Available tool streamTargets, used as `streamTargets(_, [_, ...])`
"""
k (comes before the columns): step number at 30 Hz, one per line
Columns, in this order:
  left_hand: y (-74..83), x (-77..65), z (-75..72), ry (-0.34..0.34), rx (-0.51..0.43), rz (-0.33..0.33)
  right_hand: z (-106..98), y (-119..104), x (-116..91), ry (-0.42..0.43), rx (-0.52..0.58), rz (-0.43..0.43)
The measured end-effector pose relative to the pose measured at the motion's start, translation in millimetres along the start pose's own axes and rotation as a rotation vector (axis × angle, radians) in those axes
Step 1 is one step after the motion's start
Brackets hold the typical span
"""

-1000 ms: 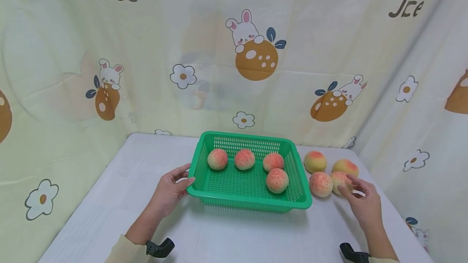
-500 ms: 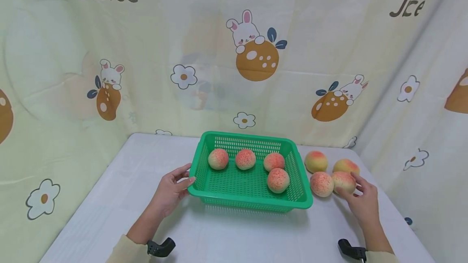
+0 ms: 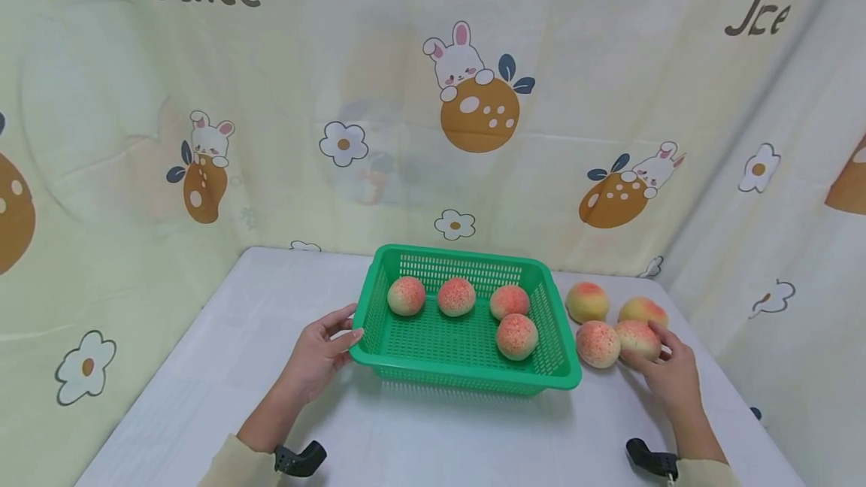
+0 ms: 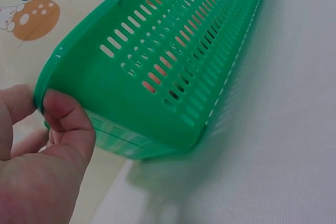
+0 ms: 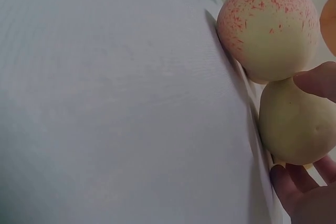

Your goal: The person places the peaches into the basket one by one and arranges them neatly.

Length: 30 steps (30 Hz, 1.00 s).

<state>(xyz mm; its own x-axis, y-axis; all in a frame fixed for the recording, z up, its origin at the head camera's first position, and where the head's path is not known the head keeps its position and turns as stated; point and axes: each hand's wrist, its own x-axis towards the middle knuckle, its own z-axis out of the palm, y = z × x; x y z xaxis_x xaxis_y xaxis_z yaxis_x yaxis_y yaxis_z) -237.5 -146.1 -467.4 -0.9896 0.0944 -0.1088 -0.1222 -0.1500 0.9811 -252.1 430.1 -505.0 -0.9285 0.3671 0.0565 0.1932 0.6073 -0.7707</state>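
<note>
My left hand [image 3: 318,355] grips the left rim of a green plastic basket [image 3: 467,374]. In the left wrist view the thumb [image 4: 68,114] is against the near side of the rim, with fingers behind it. Several speckled pink peaches [image 3: 517,337] lie inside the basket. To its right, my right hand [image 3: 671,378] holds a peach [image 3: 637,340] on the table, thumb on one side and fingers on the other. That peach shows its pale side [image 5: 296,121] in the right wrist view. A speckled peach [image 3: 598,344] touches it on the left.
Two yellow-red peaches [image 3: 587,301] [image 3: 643,311] lie behind the speckled pair. A white cloth covers the table [image 3: 433,442]. Printed curtains [image 3: 379,81] hang close behind and at the sides.
My right hand has come down from above the peach and closed its thumb and fingers around it. The left hand stays on the basket's rim. The view has shifted slightly.
</note>
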Motion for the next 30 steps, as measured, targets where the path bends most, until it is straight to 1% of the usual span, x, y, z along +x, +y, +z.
streamTargets(6, [0.0,-0.5,0.1,-0.003,-0.005,0.004,-1.7,-3.1,-0.7,-0.021,-0.011,-0.007])
streamTargets(11, [-0.8,-0.2,0.0,-0.002,-0.013,0.003,-1.6,-5.5,-2.8,-0.003,-0.019,-0.008])
streamTargets(20, [-1.7,-0.5,0.1,-0.007,-0.021,0.004,0.3,-5.0,-2.8,0.039,-0.040,0.044])
streamTargets(30, [-2.0,-0.4,-0.1,-0.016,-0.031,0.013,-2.0,-2.1,-5.1,0.061,-0.009,0.061])
